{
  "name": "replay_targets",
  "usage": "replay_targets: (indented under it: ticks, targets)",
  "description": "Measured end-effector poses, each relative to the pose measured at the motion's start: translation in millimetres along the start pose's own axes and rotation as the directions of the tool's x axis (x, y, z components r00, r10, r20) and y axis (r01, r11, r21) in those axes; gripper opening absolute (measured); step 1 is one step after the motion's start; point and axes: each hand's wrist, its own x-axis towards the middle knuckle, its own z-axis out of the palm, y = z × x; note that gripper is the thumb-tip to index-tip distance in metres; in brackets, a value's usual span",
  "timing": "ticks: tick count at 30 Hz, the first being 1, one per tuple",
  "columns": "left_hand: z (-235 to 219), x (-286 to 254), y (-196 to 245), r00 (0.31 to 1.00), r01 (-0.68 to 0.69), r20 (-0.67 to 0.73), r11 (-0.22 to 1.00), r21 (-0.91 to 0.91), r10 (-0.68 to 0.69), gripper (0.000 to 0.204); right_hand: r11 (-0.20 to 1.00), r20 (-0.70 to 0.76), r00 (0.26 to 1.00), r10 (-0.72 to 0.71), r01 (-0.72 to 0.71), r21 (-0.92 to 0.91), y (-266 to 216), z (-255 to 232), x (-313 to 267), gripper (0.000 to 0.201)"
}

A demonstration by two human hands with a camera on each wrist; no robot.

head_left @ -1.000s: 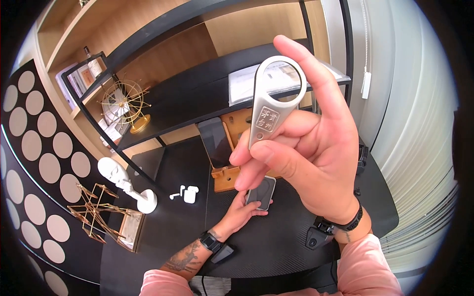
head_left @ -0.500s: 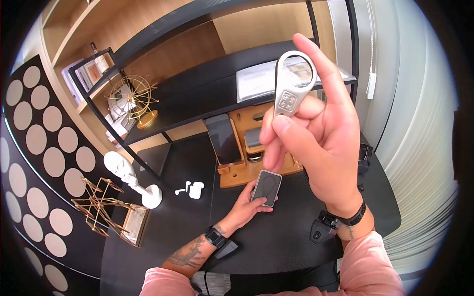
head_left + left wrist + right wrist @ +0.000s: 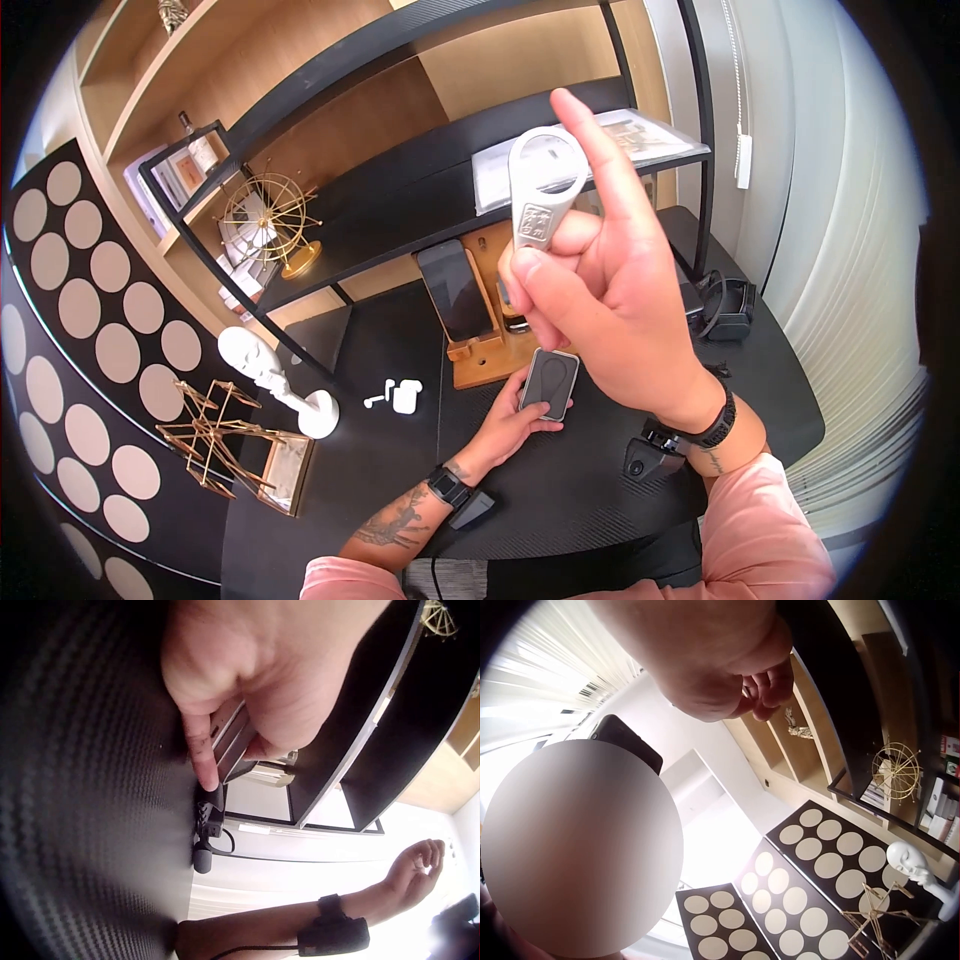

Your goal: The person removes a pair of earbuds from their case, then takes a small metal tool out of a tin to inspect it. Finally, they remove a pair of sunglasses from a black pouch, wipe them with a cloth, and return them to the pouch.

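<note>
My right hand, raised in front of the shelf, pinches the narrow end of a silver metal ring tool between thumb and fingers. Its ring stands uppermost, and raised square characters mark its short handle. The index finger points up straight beside the ring. Low over the desk, my left hand grips a small flat case with the thumb over its front edge. A dark insert with a looped outline lies inside that case. In the left wrist view the case shows edge-on between thumb and fingers.
Behind the case stands a wooden stand bearing a phone. White earbuds with their case, a white sculpture and a brass wheel ornament are on the left. A black strapped device sits right, below the shelf.
Over the last half second my right hand and the ring tool have shifted left and slightly down in the head view, looking smaller. The left hand keeps its hold on the case.
</note>
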Motion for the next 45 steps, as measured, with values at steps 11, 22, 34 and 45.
replay_targets:
  ticks: [11,22,34,45]
  targets:
    - [0,-1,1,0.999,0.001,0.032,1.0,0.008,-0.002,0.062,0.998,0.036,0.999,-0.01,0.012,-0.054,8,1,-1,0.073]
    - [2,-1,1,1.0,-0.003,0.03,0.999,0.038,0.002,0.061,0.999,0.139,0.99,0.014,-0.019,0.032,10,0,-2,0.072]
    - [3,-1,2,0.999,-0.006,0.036,0.999,0.04,0.004,0.062,0.998,0.133,0.991,0.015,-0.023,0.056,8,0,-2,0.073]
    - [1,-1,0,0.999,0.016,0.03,0.999,0.048,-0.018,0.064,0.998,0.154,0.988,-0.001,-0.009,0.067,11,3,-3,0.078]
